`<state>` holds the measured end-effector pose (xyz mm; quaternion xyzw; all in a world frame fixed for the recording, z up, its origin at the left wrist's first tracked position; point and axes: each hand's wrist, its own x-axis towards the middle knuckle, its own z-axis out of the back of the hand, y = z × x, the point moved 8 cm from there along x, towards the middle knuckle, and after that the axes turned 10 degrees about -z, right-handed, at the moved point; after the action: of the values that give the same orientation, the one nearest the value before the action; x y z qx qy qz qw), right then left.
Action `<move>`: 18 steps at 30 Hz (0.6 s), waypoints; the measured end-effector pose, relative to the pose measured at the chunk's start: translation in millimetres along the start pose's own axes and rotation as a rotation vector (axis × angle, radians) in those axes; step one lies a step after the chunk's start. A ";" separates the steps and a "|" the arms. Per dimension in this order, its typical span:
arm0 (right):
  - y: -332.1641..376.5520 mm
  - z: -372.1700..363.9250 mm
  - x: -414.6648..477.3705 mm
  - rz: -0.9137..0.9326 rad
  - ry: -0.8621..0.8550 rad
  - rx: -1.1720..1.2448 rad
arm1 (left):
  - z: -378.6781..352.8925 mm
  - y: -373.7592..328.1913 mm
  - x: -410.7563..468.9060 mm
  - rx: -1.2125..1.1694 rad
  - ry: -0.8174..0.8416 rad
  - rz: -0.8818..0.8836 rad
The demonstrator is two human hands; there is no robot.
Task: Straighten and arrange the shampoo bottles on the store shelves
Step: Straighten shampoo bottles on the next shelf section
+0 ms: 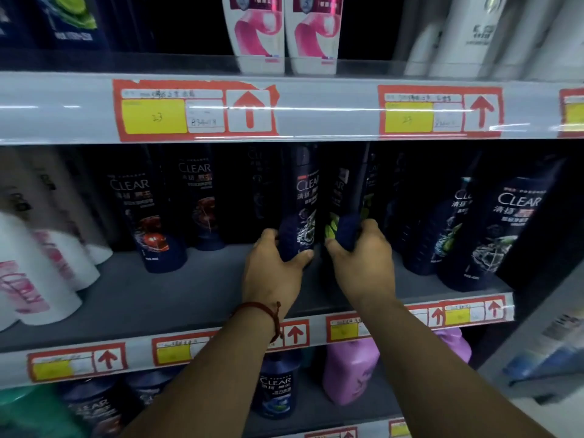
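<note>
On the middle shelf (164, 298) stand dark navy shampoo bottles. My left hand (275, 270) grips the base of one upright dark bottle (303, 197) with a white splash picture. My right hand (363, 263) grips the base of the neighbouring dark bottle (350, 191), which is turned sideways and shows green lime art. The two held bottles stand close together near the shelf's middle. Two dark bottles with red art (148, 213) stand to the left, and two larger dark bottles (496, 229) lean at the right.
White and pink bottles (38, 273) crowd the left end of the middle shelf. The upper shelf holds white-pink bottles (256, 30) and white ones (474, 33). Below sit a purple jug (350, 371) and more dark bottles (278, 387). Price labels line the shelf edges.
</note>
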<state>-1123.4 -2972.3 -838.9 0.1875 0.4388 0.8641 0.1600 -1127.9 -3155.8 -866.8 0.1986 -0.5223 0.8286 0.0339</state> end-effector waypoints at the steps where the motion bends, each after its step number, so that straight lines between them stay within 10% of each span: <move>1: -2.0 5.0 0.1 -0.005 -0.015 -0.005 | 5.2 0.8 0.2 0.003 0.009 0.006; 18: -11.8 61.9 -29.5 -0.022 -0.276 0.126 | 64.5 20.6 -5.1 -0.067 -0.118 0.087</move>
<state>-1067.4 -2935.4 -820.3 0.3094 0.4681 0.7990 0.2164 -1109.7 -3221.1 -862.1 0.2229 -0.5588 0.7983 -0.0261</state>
